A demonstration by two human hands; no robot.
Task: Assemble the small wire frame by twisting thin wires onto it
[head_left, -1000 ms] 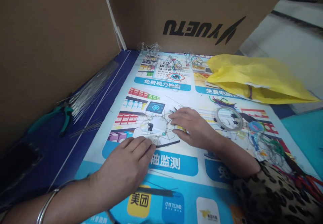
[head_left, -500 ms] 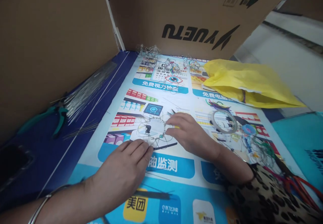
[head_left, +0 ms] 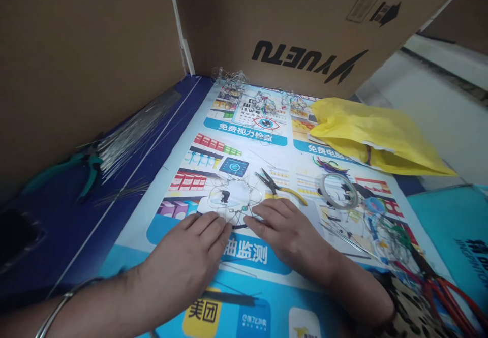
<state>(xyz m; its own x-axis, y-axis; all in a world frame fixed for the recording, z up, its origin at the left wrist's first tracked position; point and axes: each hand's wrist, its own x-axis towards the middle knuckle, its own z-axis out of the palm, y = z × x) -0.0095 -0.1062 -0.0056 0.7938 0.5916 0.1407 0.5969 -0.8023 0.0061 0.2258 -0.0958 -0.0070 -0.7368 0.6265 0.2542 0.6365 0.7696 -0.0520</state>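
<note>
A round wire ring with beads (head_left: 233, 210) lies flat on the printed sheet, thin wire loops standing out around it. At its lower left edge my left hand (head_left: 190, 249) is closed, fingers pressed together on the wire; the fingertips partly hide what they pinch. My right hand (head_left: 287, 231) is at the lower right edge, thumb and fingers closed in on the wire near a green bead (head_left: 244, 208). Just beyond the right hand lie small pliers with yellow handles (head_left: 292, 193), jaws towards the far left.
Teal-handled pliers (head_left: 91, 175) and a bundle of straight wires (head_left: 133, 129) lie left. On the right are a tape roll (head_left: 322, 188), tweezers (head_left: 348, 239), red-handled cutters (head_left: 453, 297) and a yellow bag (head_left: 381, 129). Cardboard walls (head_left: 229, 18) stand behind.
My right hand has moved down and towards me, from the ring's right side to its lower right edge, uncovering the yellow-handled pliers. My left hand has stayed in place.
</note>
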